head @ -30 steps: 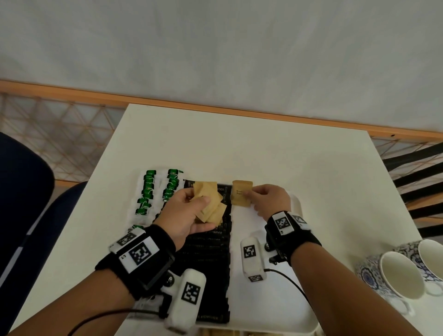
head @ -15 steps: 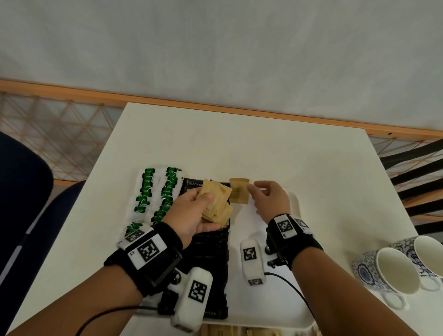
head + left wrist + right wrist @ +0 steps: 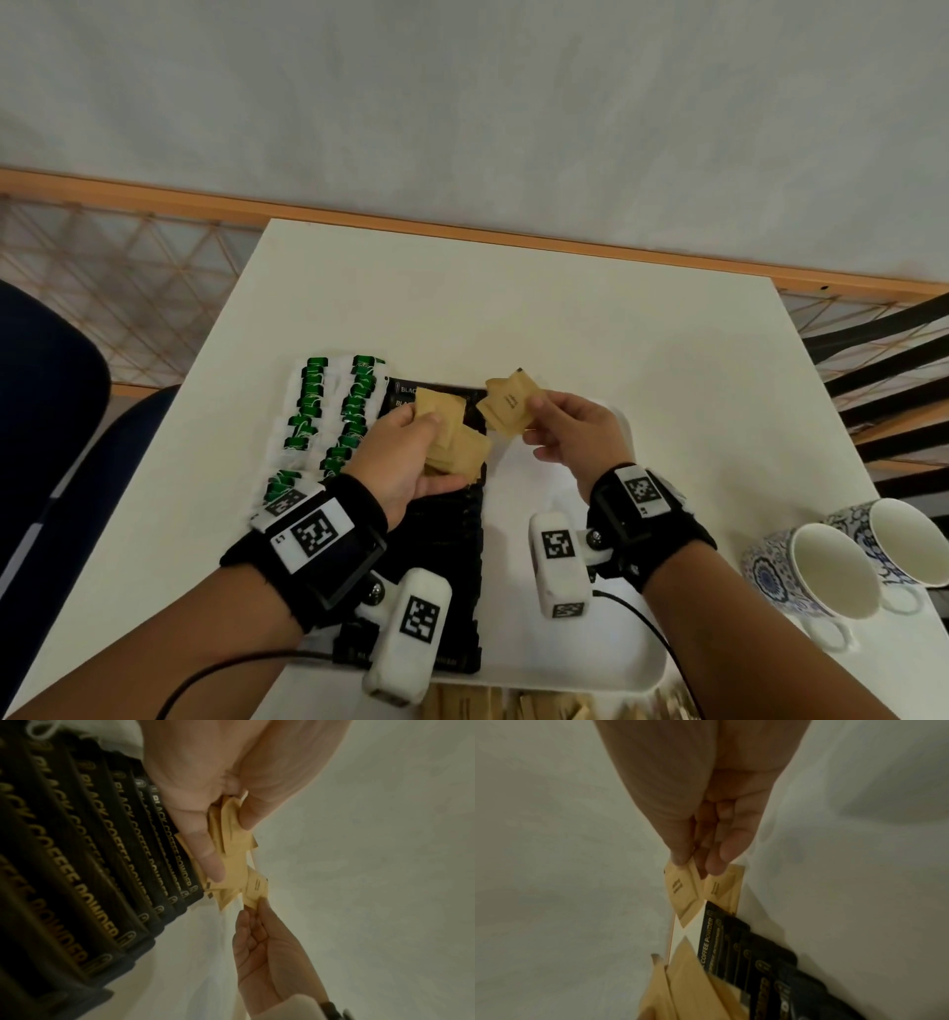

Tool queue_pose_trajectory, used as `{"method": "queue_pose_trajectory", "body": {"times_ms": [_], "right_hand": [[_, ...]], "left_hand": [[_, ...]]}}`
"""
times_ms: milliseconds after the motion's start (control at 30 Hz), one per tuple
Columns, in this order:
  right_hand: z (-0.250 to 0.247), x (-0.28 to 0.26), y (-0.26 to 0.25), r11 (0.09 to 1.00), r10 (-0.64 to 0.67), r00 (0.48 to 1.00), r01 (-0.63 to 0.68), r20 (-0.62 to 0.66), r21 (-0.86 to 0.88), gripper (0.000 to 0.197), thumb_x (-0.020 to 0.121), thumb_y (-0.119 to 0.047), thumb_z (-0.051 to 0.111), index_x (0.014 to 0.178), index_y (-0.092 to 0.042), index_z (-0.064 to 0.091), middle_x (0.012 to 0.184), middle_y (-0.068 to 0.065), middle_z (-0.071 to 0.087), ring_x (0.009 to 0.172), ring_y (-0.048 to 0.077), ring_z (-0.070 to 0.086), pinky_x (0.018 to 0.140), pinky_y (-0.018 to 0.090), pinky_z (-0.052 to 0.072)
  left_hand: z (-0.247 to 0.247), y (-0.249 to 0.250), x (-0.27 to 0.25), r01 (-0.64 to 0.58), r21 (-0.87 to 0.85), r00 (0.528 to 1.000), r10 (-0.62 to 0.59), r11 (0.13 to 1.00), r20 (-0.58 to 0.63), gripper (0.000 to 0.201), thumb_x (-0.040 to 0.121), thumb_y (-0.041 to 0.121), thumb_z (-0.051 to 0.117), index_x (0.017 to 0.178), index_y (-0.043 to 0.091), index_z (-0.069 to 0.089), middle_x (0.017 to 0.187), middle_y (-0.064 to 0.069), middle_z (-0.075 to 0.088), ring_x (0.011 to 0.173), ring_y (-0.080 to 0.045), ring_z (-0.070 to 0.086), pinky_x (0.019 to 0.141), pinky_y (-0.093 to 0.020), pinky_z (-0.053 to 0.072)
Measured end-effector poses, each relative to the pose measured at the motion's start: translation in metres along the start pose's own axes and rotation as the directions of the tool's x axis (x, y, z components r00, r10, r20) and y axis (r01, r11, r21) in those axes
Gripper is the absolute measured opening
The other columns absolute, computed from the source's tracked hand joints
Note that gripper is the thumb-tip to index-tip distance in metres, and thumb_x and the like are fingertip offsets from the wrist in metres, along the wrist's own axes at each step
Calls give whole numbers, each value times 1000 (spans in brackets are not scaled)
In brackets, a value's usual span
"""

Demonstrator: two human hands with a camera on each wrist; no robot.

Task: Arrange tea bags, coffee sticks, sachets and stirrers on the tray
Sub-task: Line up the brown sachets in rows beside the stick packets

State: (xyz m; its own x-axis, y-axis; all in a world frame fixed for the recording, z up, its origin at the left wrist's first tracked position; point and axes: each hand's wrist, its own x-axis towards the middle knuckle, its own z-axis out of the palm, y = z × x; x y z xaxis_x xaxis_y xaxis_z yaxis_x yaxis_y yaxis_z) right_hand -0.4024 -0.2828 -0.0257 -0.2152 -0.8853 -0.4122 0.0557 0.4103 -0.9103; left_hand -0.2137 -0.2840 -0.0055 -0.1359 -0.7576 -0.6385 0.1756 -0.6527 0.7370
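Observation:
A white tray (image 3: 518, 637) holds two columns of green tea bags (image 3: 328, 411) and a column of black coffee sticks (image 3: 452, 545). My left hand (image 3: 436, 447) hovers over the sticks' far end and grips a fan of brown sachets (image 3: 452, 437), with the thumb on top in the left wrist view (image 3: 231, 862). My right hand (image 3: 531, 416) pinches two overlapping brown sachets (image 3: 511, 406) at the tray's far end, to the right of the sticks. In the right wrist view, thumb and fingers (image 3: 716, 866) pinch their corners (image 3: 680, 888). Whether they touch the tray I cannot tell.
Two blue-patterned cups (image 3: 832, 570) stand on the white table (image 3: 513, 308) to the right of the tray. Wooden stirrers and more brown sachets (image 3: 539, 706) lie at the near edge. A dark chair (image 3: 46, 411) is on the left.
Half a second ago one sachet lay at the tray's far end with my right hand just off it. The right hand now pinches two sachets there. The left hand's fan barely moved.

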Motion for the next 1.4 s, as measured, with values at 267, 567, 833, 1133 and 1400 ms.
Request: {"method": "queue_pose_trajectory", "body": {"times_ms": [267, 567, 833, 1133, 1400], "right_hand": [[-4, 11, 4, 981, -37, 999, 31, -29, -191, 21, 93, -11, 54, 105, -17, 70, 77, -2, 70, 65, 9, 63, 54, 13, 50], [-2, -6, -13, 959, -284, 959, 284, -1, 8, 16, 83, -13, 69, 86, -27, 76, 93, 2, 74, 88, 17, 67, 74, 29, 52], [6, -24, 6, 873, -386, 865, 454, 320, -176, 32, 77, -6, 74, 82, -38, 76, 84, -8, 53, 81, 9, 55, 78, 19, 47], [6, -19, -1, 981, -135, 963, 163, 234, -108, 33, 82, -8, 71, 111, -22, 63, 77, -4, 70, 70, 4, 64, 64, 14, 48], [-8, 9, 7, 993, -10, 999, 5, -42, -119, 24, 85, -7, 67, 108, -15, 69, 75, -4, 73, 61, 5, 63, 60, 20, 49]], "left_hand": [[-4, 1, 1, 34, -23, 999, -34, 999, 17, 27, 98, 3, 38, 112, 13, 60, 117, -17, 62, 102, -33, 64, 71, -42, 60], [0, -1, -3, 18, 47, 999, -16, 999, -48, 31, 97, 0, 43, 112, 27, 45, 111, -11, 51, 92, -35, 62, 55, -40, 59], [8, 3, -11, 30, 12, 996, -31, 999, 87, 30, 99, 30, 45, 107, 12, 68, 101, -14, 70, 85, -26, 69, 65, -39, 60], [8, -9, -11, -43, 154, 994, 26, 987, 110, 17, 89, 22, 65, 103, 12, 69, 96, -11, 72, 80, -21, 70, 54, -29, 57], [-6, 3, -6, -18, 157, 1000, 14, 987, 25, 33, 98, 5, 43, 108, 22, 69, 114, -5, 57, 95, -27, 63, 56, -30, 58]]}}
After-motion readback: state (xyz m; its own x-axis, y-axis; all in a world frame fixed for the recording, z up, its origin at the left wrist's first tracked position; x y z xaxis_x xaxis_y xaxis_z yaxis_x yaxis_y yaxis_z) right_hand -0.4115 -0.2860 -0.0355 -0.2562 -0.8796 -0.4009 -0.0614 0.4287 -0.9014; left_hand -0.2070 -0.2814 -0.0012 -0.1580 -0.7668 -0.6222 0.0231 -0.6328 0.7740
